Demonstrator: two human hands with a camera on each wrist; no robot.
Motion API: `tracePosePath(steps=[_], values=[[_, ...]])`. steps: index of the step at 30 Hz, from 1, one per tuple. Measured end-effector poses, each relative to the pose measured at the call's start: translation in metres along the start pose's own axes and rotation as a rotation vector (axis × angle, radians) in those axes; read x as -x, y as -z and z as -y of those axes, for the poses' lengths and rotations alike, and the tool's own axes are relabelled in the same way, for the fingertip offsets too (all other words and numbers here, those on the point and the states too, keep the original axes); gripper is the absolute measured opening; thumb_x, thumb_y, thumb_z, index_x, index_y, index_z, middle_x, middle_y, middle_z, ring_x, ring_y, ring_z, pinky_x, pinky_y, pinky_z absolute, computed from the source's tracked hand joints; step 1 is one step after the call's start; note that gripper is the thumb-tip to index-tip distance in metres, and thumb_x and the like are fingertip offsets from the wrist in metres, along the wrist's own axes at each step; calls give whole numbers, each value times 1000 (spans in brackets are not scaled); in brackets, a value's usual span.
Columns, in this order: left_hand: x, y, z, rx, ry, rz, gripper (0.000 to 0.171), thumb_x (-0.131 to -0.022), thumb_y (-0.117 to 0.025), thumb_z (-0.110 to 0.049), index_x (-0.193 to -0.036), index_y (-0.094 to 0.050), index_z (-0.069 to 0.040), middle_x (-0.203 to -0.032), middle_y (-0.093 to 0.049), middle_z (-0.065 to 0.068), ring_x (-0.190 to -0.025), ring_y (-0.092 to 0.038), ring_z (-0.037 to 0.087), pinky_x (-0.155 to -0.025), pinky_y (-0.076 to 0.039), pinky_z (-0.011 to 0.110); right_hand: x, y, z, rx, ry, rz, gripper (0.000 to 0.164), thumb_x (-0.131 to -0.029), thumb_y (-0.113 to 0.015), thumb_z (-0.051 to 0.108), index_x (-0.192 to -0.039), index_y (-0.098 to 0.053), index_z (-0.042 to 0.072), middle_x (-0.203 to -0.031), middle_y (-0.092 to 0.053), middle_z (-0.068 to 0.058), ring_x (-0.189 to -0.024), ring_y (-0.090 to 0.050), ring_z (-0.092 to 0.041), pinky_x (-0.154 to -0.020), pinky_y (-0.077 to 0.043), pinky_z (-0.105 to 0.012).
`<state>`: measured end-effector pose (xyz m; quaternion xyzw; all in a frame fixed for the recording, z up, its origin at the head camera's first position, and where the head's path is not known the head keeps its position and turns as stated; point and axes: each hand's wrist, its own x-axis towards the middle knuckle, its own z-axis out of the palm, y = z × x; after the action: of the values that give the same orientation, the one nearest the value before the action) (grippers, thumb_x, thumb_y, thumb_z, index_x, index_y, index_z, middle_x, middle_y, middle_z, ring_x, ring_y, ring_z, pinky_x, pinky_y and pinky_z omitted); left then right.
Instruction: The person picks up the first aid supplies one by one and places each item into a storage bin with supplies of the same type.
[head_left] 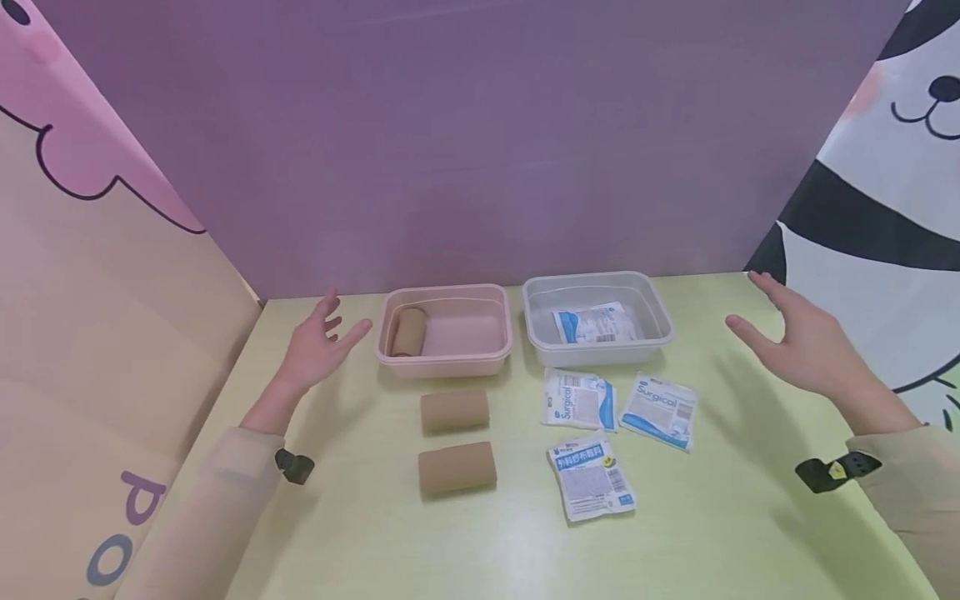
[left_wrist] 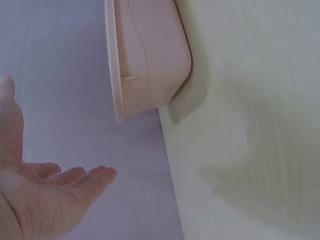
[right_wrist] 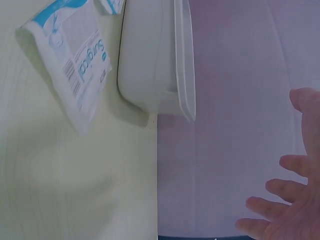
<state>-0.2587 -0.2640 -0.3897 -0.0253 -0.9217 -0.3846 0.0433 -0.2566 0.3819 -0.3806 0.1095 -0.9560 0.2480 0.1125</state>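
My left hand [head_left: 318, 346] hovers over the table just left of a pink plastic tub [head_left: 450, 367], fingers spread and holding nothing. One brown roll [head_left: 409, 332], like a rolled bandage, lies inside that tub. Two more brown rolls, a smaller-looking one [head_left: 454, 411] and a nearer one [head_left: 457, 467], lie in front of it. To the right of a grey-white tub [head_left: 600, 356], my right hand [head_left: 806, 342] is raised with thumb and fingers apart. That tub holds a packet [head_left: 596, 323] of surgical dressing. Three similar packets lie before it: left [head_left: 579, 400], right [head_left: 660, 411] and nearest [head_left: 592, 477].
A purple panel [head_left: 480, 150] rises behind the tubs. Side panels stand at the left [head_left: 97, 275] and right [head_left: 885, 200], the right one with a panda print. Both tubs sit near the back edge of the pale yellow-green table [head_left: 360, 533].
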Motion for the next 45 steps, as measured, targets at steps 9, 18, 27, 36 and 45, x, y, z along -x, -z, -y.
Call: tracePosePath(steps=[9, 18, 27, 36, 45], values=[[-5, -16, 10, 89, 51, -4, 94, -103, -66, -51, -171, -18, -8, -174, -31, 20, -152, -46, 45, -117, -49, 55, -4, -11, 28, -55, 50, -24, 78, -104, -67, 35, -168, -31, 8, -163, -43, -31, -137, -49, -59, -106, -43, -76], [-13, -29, 14, 72, 42, 14, 93, -102, -68, -48, -170, -21, -7, -173, -31, 23, -149, -48, 47, -116, -50, 55, -9, -24, 59, -103, 115, 2, 77, -103, -70, 29, -167, -32, 9, -163, -45, -30, -138, -52, -57, -105, -47, -71], [-18, -39, 18, 56, 65, 38, 93, -101, -71, -45, -169, -23, -3, -171, -33, 27, -145, -52, 49, -113, -52, 55, -21, -47, 89, -137, 199, 65, 74, -103, -71, 29, -166, -36, 11, -162, -47, -27, -138, -55, -54, -105, -50, -68], [-24, -50, 23, 132, 80, 69, 102, -98, -75, -47, -171, -16, -7, -173, -28, 25, -151, -46, 48, -118, -48, 55, -27, -77, 118, -194, 283, 119, 69, -102, -73, 28, -161, -44, 8, -160, -51, -22, -134, -61, -49, -104, -55, -62], [-29, -62, 23, 139, 63, 68, 109, -93, -82, -42, -170, -16, -3, -172, -32, 26, -149, -48, 48, -116, -50, 55, -31, -105, 142, -247, 380, 124, 59, -100, -76, 21, -152, -55, 4, -153, -61, -18, -126, -69, -42, -101, -60, -53]])
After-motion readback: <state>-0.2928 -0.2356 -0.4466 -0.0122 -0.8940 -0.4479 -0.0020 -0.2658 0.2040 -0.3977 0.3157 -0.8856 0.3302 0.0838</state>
